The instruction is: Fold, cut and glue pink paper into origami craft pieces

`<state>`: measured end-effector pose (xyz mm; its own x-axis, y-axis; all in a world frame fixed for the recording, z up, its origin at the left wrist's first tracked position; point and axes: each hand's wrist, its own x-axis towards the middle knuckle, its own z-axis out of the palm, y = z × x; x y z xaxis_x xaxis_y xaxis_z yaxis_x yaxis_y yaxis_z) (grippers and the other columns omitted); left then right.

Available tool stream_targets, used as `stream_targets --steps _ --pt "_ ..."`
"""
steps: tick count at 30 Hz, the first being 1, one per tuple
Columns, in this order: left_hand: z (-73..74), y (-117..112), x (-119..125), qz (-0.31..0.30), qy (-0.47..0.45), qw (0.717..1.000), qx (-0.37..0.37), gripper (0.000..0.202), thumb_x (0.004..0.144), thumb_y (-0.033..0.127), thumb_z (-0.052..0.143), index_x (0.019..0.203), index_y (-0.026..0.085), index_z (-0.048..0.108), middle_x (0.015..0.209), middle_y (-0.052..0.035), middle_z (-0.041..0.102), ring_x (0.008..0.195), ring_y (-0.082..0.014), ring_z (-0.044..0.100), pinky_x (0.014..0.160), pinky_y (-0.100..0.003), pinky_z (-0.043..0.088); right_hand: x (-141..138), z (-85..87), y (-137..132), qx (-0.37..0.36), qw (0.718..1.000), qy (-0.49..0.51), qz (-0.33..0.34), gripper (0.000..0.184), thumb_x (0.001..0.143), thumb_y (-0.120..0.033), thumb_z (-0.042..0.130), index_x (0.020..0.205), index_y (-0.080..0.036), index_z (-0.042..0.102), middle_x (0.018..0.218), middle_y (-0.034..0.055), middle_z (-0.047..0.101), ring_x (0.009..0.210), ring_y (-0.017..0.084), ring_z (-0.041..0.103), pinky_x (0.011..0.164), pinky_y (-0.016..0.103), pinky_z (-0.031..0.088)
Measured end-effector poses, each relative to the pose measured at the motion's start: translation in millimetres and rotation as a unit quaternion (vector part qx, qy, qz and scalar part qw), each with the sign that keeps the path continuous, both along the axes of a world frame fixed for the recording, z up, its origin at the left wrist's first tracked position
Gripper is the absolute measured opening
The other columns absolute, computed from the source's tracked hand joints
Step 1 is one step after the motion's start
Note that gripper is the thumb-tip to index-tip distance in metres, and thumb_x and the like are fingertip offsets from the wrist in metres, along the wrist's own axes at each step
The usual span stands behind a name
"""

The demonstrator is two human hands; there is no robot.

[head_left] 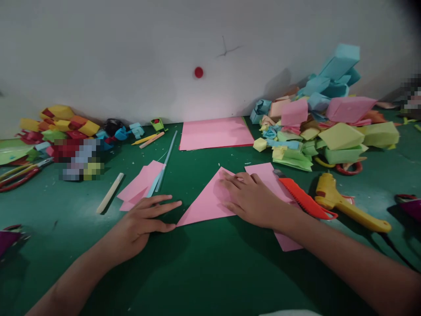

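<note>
A pink sheet of paper folded into a triangle (203, 204) lies on the green tabletop in front of me. My right hand (250, 198) presses flat on its right part, fingers stretched out and covering some of the edge. My left hand (140, 224) is open with fingers apart, one fingertip at the triangle's left corner. Under and beside my right forearm lies another pink sheet (287, 241), partly hidden. Pink paper pieces (140, 184) lie just beyond my left hand, with a thin translucent blue stick (169, 153) across their edge.
An orange utility knife (301, 197) and a yellow glue gun (348, 204) lie right. Pink sheets (215, 134) rest against the wall. Folded paper pieces pile up at the back right (342, 136) and back left (62, 125). Scissors (26, 173) and a whitish stick (111, 193) lie left.
</note>
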<state>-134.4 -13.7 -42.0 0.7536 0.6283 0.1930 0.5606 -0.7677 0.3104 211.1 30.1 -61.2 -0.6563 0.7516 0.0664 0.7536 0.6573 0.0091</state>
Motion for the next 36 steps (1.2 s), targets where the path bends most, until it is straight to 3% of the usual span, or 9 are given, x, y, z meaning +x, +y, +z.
stream_targets --steps 8,15,20,36 --pt "4.1 0 7 0.03 -0.026 0.999 0.031 0.039 0.087 0.001 0.041 0.097 0.023 0.071 0.136 -0.0026 0.066 0.128 -0.0235 0.056 0.109 -0.045 0.046 1 -0.5 -1 0.001 1.0 0.002 0.004 0.056 0.102 -0.043 0.04 0.15 -0.014 0.041 0.16 0.0169 0.039 0.123 0.039 0.046 0.098 0.056 0.037" --pt "9.1 7 29 0.044 0.004 0.999 0.026 0.039 0.097 0.012 0.046 0.129 0.026 0.064 0.135 -0.0045 0.065 0.126 -0.0223 0.059 0.106 -0.042 0.05 0 1.5 -2 -0.003 1.0 0.003 0.004 0.055 0.102 -0.043 0.039 0.149 -0.015 0.042 0.16 0.0169 0.039 0.122 0.04 0.046 0.094 0.056 0.039" --pt "0.9 7 42 0.044 0.026 0.999 0.018 0.031 0.098 0.027 0.059 0.129 0.027 0.065 0.136 -0.0056 0.065 0.126 -0.0253 0.058 0.105 -0.044 0.049 0 2.0 -2 0.004 1.0 0.003 0.001 0.055 0.102 -0.044 0.038 0.149 -0.014 0.043 0.16 0.0173 0.039 0.124 0.04 0.047 0.095 0.055 0.039" --pt "-12.7 -4 49 0.078 -0.015 0.996 0.046 0.025 0.102 0.026 0.054 0.122 0.023 0.069 0.117 -0.0054 0.075 0.111 -0.0223 0.066 0.093 -0.04 0.054 -5 5.6 -9 0.023 1.0 -0.008 0.002 0.053 0.102 -0.038 0.041 0.146 -0.008 0.047 0.156 0.0196 0.045 0.126 0.038 0.049 0.099 0.054 0.041"
